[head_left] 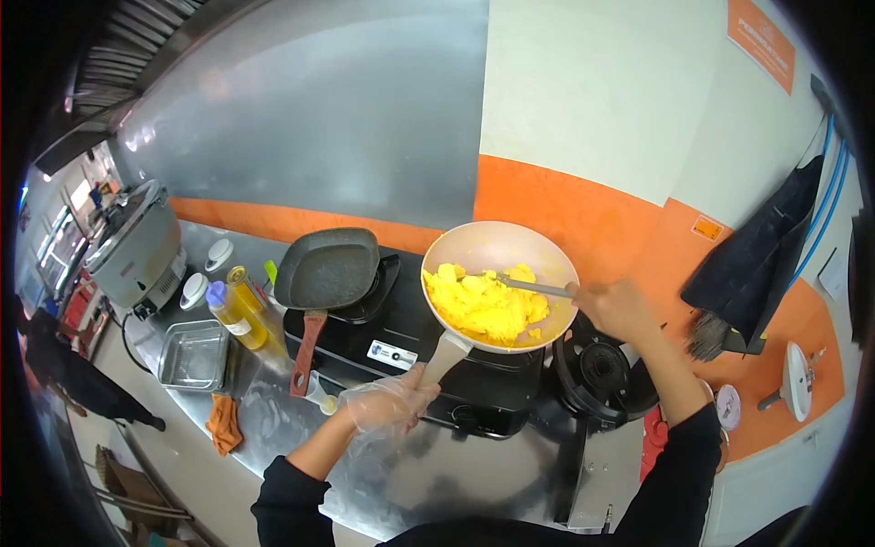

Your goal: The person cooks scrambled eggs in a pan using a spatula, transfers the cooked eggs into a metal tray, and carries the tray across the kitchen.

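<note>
My left hand [387, 401], in a clear plastic glove, is wrapped round the pale handle of a frying pan [510, 239]. The pan has a light, pinkish inside and is tilted toward me above the black gas stove [497, 378]. Soft yellow lumps that look like scrambled eggs [478, 314] fill its lower part. From the right, my right hand [620, 308] is closed on the grey handle of a cooking utensil [538, 287]. The utensil's tip lies among the eggs, so its shape is partly hidden.
A dark square grill pan [328, 269] with a reddish handle sits on the left burner. Left of it are oil bottles [239, 314], a clear container [194, 354], an orange cloth [224, 425] and a large cooker [137, 251]. Another burner [603, 365] stands right. A person [77, 369] is far left.
</note>
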### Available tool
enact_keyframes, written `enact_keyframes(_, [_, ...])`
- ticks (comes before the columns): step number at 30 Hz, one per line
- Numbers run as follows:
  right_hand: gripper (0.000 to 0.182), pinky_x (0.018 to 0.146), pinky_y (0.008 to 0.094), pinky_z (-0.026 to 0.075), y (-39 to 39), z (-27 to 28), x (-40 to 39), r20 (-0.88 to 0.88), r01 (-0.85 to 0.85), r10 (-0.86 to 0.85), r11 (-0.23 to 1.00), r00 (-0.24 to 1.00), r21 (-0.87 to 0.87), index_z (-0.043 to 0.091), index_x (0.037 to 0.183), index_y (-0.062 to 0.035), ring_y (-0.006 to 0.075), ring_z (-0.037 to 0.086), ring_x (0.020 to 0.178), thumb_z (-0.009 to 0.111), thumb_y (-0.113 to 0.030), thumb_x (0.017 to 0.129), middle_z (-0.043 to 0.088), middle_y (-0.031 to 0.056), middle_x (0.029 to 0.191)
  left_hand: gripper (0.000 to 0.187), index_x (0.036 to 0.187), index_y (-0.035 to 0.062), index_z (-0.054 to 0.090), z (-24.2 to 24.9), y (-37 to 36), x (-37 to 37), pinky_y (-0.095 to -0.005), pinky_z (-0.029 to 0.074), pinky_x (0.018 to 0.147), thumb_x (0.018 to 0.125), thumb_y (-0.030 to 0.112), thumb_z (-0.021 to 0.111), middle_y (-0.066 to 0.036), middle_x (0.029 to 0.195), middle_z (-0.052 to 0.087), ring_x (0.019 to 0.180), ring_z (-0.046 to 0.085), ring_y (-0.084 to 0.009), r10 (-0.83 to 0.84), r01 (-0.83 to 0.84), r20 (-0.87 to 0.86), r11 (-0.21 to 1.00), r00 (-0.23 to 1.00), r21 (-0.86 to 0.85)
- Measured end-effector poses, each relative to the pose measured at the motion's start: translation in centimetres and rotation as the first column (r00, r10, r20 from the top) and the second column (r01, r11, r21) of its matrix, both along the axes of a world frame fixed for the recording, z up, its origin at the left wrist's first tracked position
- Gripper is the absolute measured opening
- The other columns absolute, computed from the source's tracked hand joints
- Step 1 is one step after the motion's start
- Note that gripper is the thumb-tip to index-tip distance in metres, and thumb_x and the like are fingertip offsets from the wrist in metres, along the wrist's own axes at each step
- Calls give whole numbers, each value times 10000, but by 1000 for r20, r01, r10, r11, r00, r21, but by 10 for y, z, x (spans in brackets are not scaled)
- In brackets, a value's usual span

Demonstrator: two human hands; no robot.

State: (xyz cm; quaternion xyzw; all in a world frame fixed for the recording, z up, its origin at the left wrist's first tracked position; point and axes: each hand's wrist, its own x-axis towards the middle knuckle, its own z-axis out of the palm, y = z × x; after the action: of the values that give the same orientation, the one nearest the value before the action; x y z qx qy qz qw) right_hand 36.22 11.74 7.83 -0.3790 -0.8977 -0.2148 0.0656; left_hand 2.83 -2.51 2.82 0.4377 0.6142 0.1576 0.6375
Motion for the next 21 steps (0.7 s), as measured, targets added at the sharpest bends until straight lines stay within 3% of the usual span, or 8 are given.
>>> enact_keyframes(3, [404,441,348,420,-38,6,5,23,-65,64,997,998,36,577,1157,-125,200,575,512,601,-153,755,563,63,633,527,1315,162,295,-29,10,-11,-240,341,416,914,421,519,23,634,401,465,397,-95,-43,50,100,997,994,-61])
enact_keyframes(6, [464,452,357,429,-66,27,11,4,-83,83,993,997,78,576,1169,-135,218,565,521,600,-122,706,524,48,646,436,1057,4,478,-31,5,-10,-283,427,444,933,422,475,-17,620,456,490,477,-132,-63,65,-20,986,998,153])
enact_keyframes(7, [396,463,359,435,-69,36,11,-27,-50,53,995,998,80,614,1129,-122,228,567,522,612,-124,733,556,50,660,616,1318,-31,293,-13,4,-7,-283,435,453,925,399,489,-30,647,474,501,480,-135,-108,112,-43,987,993,116])
enact_keyframes(8, [330,474,361,441,-73,48,10,-60,-17,22,997,998,79,652,1089,-109,238,569,524,625,-125,761,587,53,674,616,1318,-31,293,-9,4,-6,-283,435,453,925,399,489,-30,647,474,501,480,-135,-113,116,-40,987,993,112])
enact_keyframes(10, [273,518,368,453,-81,88,6,-113,77,-84,995,990,-68,669,1055,-95,265,571,542,622,-126,788,594,89,662,751,1409,-22,98,-4,0,-4,-283,436,454,918,379,500,-37,663,484,502,481,-135,-97,100,-26,985,995,138])
enact_keyframes(11, [256,533,370,453,-80,107,7,-91,83,-98,985,991,-153,672,1050,-100,271,572,551,616,-123,800,600,111,664,757,1440,99,111,-8,0,-3,-244,379,426,899,419,533,8,642,415,481,421,-95,-73,76,-29,988,997,134])
enact_keyframes(15, [208,648,406,474,-73,158,5,2,166,-180,901,984,-401,698,996,-130,270,622,687,610,-209,824,664,107,762,748,1444,124,111,-16,1,-5,-237,374,421,901,432,523,11,644,424,475,414,-86,-24,19,71,997,997,70])
enact_keyframes(21, [237,660,367,492,-42,106,-56,250,201,-79,834,965,-514,670,1027,-94,277,637,750,574,-149,817,658,142,811,628,1396,177,225,-24,7,-4,-213,348,416,903,417,533,29,641,418,466,395,-73,-4,18,162,996,987,-86])
